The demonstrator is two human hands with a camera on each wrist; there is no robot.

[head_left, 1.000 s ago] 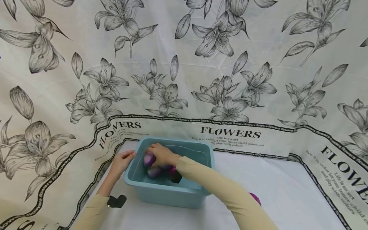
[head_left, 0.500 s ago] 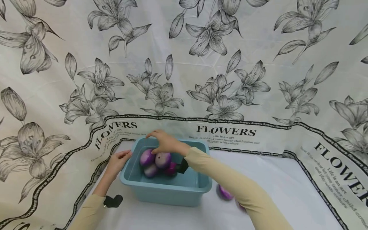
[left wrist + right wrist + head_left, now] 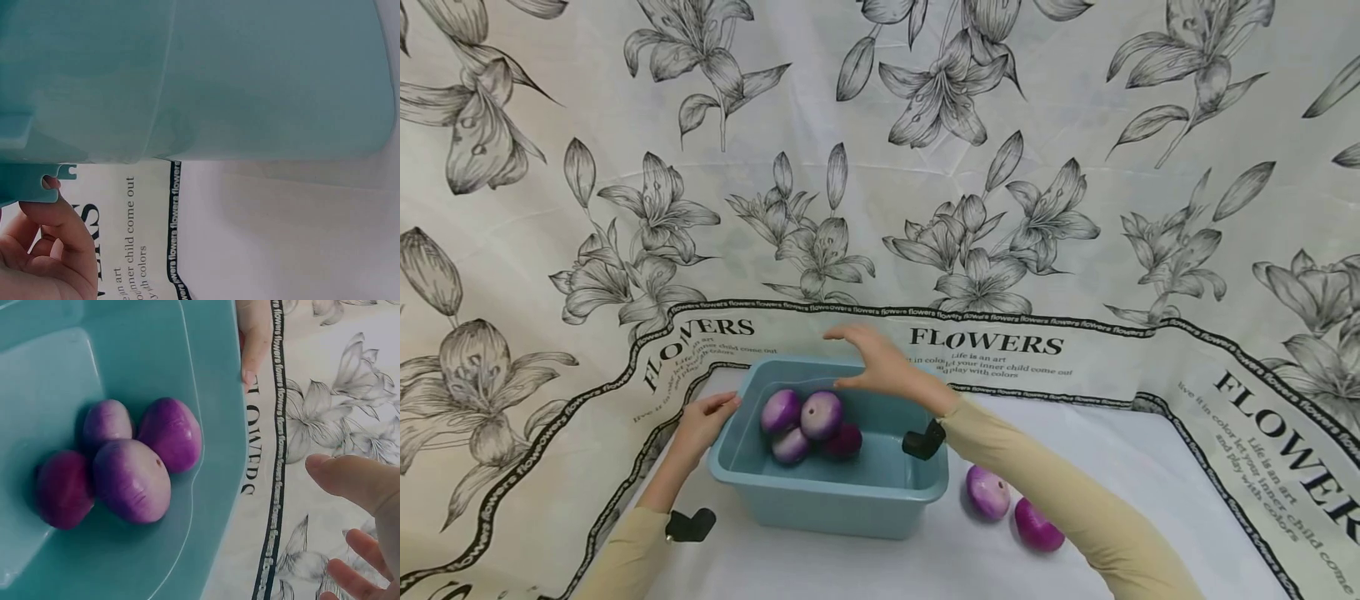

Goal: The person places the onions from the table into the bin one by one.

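Onions (image 3: 822, 415), four, in a huddle inside blue tub (image 3: 838, 510); two loose onions (image 3: 987, 492) on white cloth (image 3: 1135, 500) right of the tub. Left hand (image 3: 700, 425) in a pinch on its left rim; right hand (image 3: 880, 360), spread wide, above its far rim. Before the tub's right wall, black wrist mount (image 3: 922, 439); behind the tub, flowered fabric (image 3: 955, 275).

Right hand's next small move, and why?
Probably lower the empty right hand toward the round purple-and-white onion beside the blue rectangular plastic bin: it lies outside, four onions sit inside, and the left hand grips the bin.
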